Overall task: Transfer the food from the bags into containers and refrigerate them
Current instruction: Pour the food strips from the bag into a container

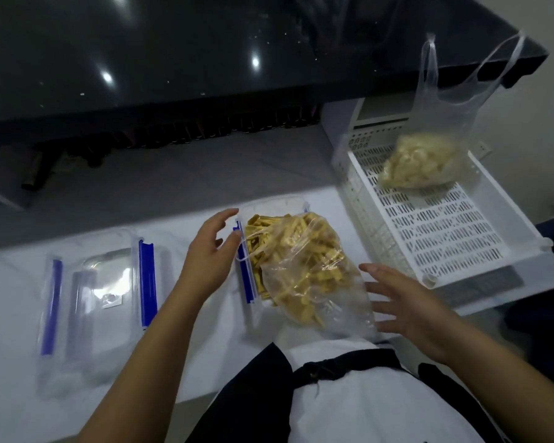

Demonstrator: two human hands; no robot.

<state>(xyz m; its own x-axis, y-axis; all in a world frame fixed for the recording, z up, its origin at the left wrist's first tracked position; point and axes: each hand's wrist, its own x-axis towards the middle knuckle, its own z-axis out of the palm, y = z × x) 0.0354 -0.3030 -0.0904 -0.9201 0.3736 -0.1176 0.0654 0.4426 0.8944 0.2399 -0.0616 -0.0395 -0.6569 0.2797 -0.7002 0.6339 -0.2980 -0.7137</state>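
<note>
Two hands hover over a clear container [271,215] on the white table [13,410]. Yellow food strips [304,263] fill it, partly veiled by a crumpled clear bag [330,302] lying on top. Left hand [210,251] is spread by the container's blue clip, fingers relaxed, gripping nothing; right hand [406,302] is flat beside the bag. A second bag [426,161], blurred, sits in a white basket [454,244]. No writing is legible.
</note>
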